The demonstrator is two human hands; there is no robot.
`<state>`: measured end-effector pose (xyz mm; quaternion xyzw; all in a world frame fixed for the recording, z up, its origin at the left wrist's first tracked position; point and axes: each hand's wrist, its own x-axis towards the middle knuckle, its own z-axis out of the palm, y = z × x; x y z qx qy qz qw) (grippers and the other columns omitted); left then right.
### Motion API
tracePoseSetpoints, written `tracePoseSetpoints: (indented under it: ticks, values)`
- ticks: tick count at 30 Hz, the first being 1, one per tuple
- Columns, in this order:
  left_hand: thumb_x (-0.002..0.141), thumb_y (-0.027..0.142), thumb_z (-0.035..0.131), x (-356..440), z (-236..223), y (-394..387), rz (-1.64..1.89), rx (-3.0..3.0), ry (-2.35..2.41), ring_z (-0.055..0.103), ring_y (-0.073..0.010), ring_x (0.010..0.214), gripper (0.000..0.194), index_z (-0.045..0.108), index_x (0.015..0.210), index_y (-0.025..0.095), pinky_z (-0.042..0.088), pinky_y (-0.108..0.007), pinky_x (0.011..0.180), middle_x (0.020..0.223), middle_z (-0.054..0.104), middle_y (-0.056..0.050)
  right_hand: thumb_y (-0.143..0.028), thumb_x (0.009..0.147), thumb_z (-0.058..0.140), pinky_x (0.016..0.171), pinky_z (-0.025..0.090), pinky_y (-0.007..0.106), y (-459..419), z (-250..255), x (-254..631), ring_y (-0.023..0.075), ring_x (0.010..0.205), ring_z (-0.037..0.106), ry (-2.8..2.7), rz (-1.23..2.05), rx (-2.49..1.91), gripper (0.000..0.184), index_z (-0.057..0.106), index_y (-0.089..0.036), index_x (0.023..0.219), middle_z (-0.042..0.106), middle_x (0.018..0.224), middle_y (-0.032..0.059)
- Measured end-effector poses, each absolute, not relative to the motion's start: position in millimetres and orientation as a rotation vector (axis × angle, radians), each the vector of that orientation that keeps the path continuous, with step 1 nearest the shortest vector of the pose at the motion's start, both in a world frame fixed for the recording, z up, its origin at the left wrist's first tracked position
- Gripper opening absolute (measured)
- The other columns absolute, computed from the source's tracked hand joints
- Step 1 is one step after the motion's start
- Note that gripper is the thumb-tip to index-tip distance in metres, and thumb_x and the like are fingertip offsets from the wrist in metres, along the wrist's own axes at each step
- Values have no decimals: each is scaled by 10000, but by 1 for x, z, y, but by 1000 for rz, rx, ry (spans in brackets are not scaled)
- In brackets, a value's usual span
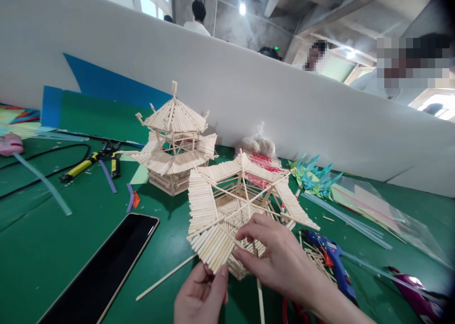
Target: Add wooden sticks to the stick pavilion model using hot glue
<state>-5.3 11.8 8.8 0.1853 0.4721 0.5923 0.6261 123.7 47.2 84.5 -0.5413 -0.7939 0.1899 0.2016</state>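
A half-built pavilion model of thin wooden sticks stands on the green table, its six-sided centre open and crossed by sticks. My left hand pinches the outer edge of its near roof panel between thumb and fingers. At that panel's inner edge is my right hand, thumb and index finger closed on the end of a stick; the exact grip is partly hidden. A longer loose stick runs down beneath the right hand. Behind to the left stands a second pavilion model, with two roof tiers and a spire.
Left lie a phone, yellow-black pliers and a loose stick. On the right are a blue glue gun, a purple glue gun, glue sticks and folded paper. A white partition borders the table; people are beyond.
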Motion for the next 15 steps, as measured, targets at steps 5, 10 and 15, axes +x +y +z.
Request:
tracePoseSetpoints:
  ticks: [5, 10, 15]
  values:
    - [509, 340, 791, -6, 4, 13, 1339, 423, 1088, 420, -44, 381, 230, 697, 628, 168, 354, -127, 389, 435, 581, 47, -240, 752, 586, 666, 422, 283, 48, 84, 126, 169, 754, 548, -2230, 551, -1519, 118, 641, -193, 844, 586, 792, 32]
    - [499, 323, 792, -5, 6, 12, 1337, 407, 1108, 419, -50, 380, 233, 697, 635, 160, 354, -132, 382, 435, 592, 37, -256, 762, 583, 665, 421, 284, 46, 84, 127, 169, 752, 550, -2235, 554, -1504, 115, 641, -198, 843, 585, 785, 30]
    - [510, 327, 788, -4, 7, 10, 1353, 420, 1097, 418, -47, 385, 229, 687, 621, 153, 355, -127, 383, 436, 586, 43, -254, 755, 593, 662, 423, 292, 47, 83, 127, 173, 748, 550, -2221, 569, -1511, 113, 647, -192, 833, 585, 788, 34]
